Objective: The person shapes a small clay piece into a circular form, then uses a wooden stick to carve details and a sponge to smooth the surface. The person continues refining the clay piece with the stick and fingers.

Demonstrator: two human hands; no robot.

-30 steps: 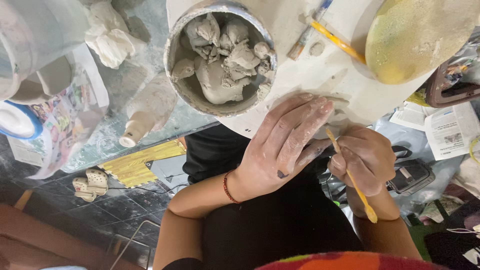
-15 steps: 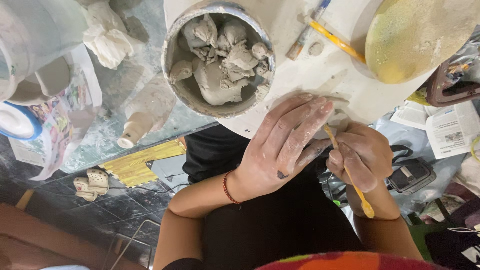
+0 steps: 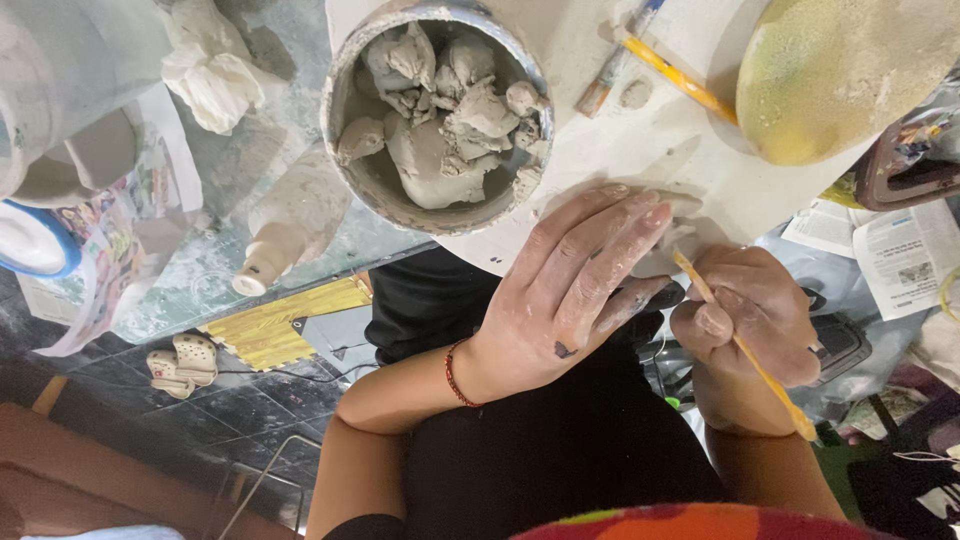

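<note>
My left hand (image 3: 565, 290), smeared with clay, lies with its fingers stretched over a small grey clay piece (image 3: 672, 235) at the edge of a white work board (image 3: 640, 150); most of the piece is hidden under the fingers. My right hand (image 3: 745, 325) grips a thin yellow wooden stick (image 3: 745, 350) like a pen, its tip touching the clay piece beside the left fingertips. A red string band circles the left wrist.
A round metal tub (image 3: 345, 150) of grey clay lumps (image 3: 440, 110) stands on the board's left. A yellow-handled brush (image 3: 680, 75) and a yellow sponge (image 3: 840, 70) lie at its far side. A clay bottle shape (image 3: 295, 220), rags and a tape roll (image 3: 30, 240) sit left.
Both hands stay in place at the board's edge. The right hand has shifted the stick slightly against the clay piece.
</note>
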